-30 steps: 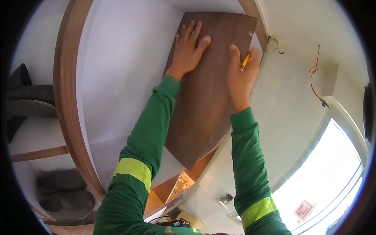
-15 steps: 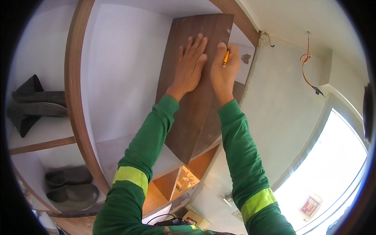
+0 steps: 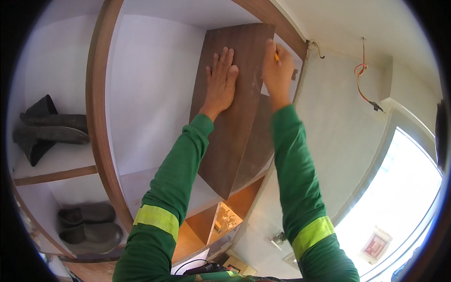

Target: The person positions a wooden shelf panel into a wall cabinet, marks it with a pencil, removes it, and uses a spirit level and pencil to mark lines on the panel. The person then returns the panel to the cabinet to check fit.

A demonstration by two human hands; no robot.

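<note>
Inside the white-lined cabinet [image 3: 150,94], a brown wood-grain panel [image 3: 235,122] stands at a slant, its upper edge near the top of the compartment and its lower end narrowing to a corner. Against its face lies the left hand [image 3: 220,89], palm down, fingers [image 3: 223,58] stretched out and slightly spread, gripping nothing; the panel is directly under them and runs on past the fingertips and to either side. At the panel's right edge is the right hand [image 3: 280,75], its fingers curled closed around a yellow-orange pencil [image 3: 276,57] (only a short piece of it shows). Whether those fingers also touch the edge, I cannot tell. Just right of that hand, a small metal fitting [image 3: 294,74] sits on a white inner surface. Dark boots [image 3: 56,134] lie on a shelf at far left, with dark shoes [image 3: 91,235] on the one below. Beyond the right forearm, a loose wire [image 3: 361,80] hangs from the ceiling.
</note>
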